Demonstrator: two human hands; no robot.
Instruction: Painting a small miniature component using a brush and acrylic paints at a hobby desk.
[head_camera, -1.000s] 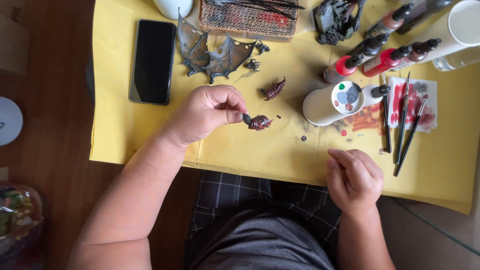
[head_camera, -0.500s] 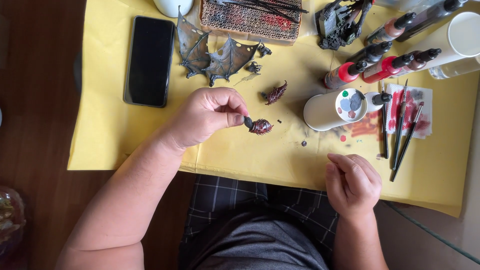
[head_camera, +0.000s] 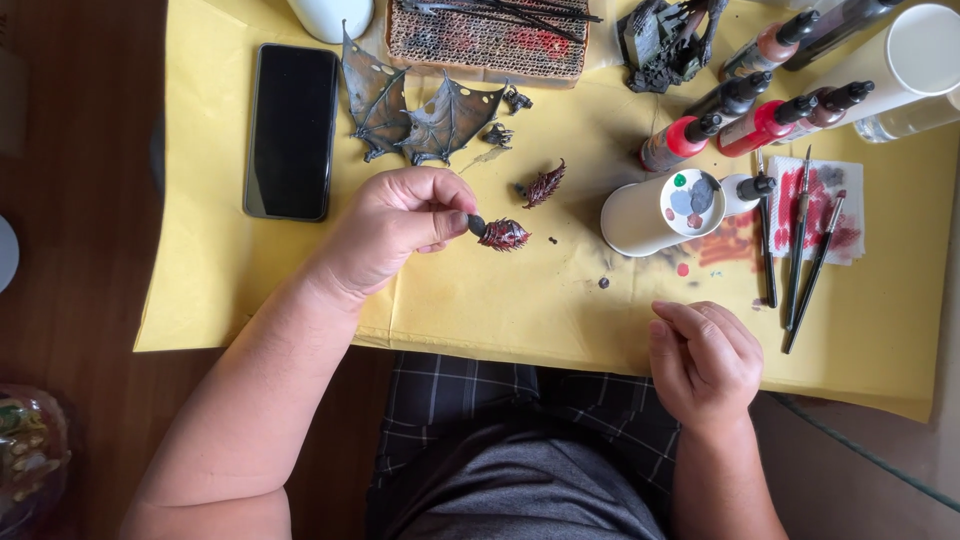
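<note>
1. Yellow paper sheet (head_camera: 500, 300) covers the desk, with dark wood showing past its left edge, so it's a messy little painting setup.
2. Compared to half a second back, basically nothing moved on the sheet. The view just slid a bit, both hands sit where they were, and the painted piece is held the same way.
3. Left hand (head_camera: 395, 228) is near the middle of the sheet, thumb and fingers pinched together on a dark stub that carries a small spiky red miniature part (head_camera: 503, 234), held just above the paper.
4. Right hand (head_camera: 705, 360) rests at the near edge of the sheet, loosely curled, fingers folded in. Can't tell if anything is in it. The two hands are well apart.
5. White cup (head_camera: 640, 215) lies on its side right of the held part, its end used as a palette with green, grey and red blobs.
6. Paint bottles (head_camera: 740, 125) lie toward the far right corner, and brushes (head_camera: 800, 250) rest across a red-stained paper towel (head_camera: 815, 205).
7. Dark wings (head_camera: 420, 115), a second spiky piece (head_camera: 545, 185) and a black phone (head_camera: 292, 130) sit along the far left part.
</note>
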